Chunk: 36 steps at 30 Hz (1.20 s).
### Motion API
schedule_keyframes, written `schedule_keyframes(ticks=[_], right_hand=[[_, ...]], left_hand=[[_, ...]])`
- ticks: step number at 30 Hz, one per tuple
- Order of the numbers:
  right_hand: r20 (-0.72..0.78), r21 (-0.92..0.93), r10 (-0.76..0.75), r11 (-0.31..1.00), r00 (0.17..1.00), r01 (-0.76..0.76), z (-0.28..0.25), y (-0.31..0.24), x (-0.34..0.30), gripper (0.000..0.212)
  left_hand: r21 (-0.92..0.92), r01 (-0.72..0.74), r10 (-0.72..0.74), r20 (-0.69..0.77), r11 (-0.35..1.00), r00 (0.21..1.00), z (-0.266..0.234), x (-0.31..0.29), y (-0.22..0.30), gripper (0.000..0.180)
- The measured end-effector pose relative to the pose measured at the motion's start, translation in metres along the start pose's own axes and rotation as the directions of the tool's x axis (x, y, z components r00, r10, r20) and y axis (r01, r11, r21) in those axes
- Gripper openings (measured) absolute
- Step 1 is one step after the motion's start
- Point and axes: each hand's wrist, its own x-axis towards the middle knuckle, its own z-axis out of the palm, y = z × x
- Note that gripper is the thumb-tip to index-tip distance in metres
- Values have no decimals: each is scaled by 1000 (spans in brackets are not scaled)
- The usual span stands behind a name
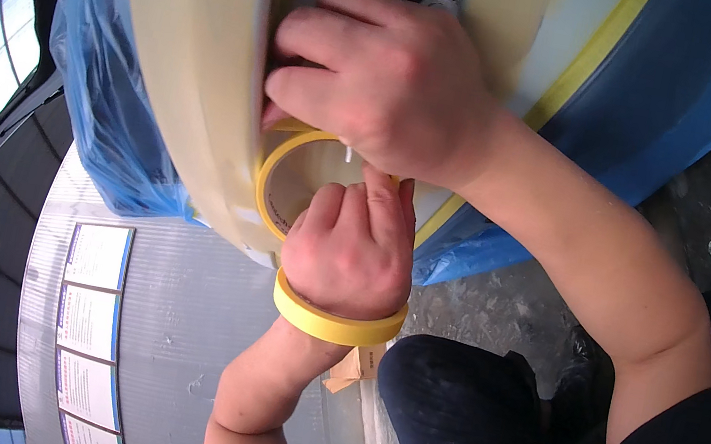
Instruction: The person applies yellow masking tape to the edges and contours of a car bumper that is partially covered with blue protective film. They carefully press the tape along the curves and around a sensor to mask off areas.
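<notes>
So one yellow tape hoop [335,325] rings the left wrist and a second roll [265,182] sits in the curled left hand [351,245] – two total – right below the bent-fingered right hand [400,78] (grip hidden, can't tell) at the smooth, curved beige panel [186,50], crinkly blue plastic [110,131] beside it.

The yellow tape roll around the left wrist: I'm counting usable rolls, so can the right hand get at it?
Probably yes: the right hand is near and the wrist roll is uncovered, though the left hand lies between.

A body-repair workshop: taped bodywork [185,30], blue plastic sheeting [120,152], corrugated wall [197,337].
</notes>
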Motion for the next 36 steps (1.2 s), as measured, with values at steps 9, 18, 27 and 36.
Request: schedule_keyframes(ticks=[9,18,27,36], right_hand=[[170,-38,17,999,985,-11,-15,-4,8,9],[105,334,564,756,819,-564,-2,-80,-8,35],[204,546,797,390,569,-742,3,-109,-8,39],[633,201,662,359,400,-912,-25,-49,17,40]], left_hand=[[-616,-417,691,308,669,654,-6,7,56,25],[-704,90,36,161,704,986,-18,-60,45,24],[-573,178,-72,202,800,977,-49,-84,9,19],[-565,104,-68,85,818,994,-69,-86,-15,19]])
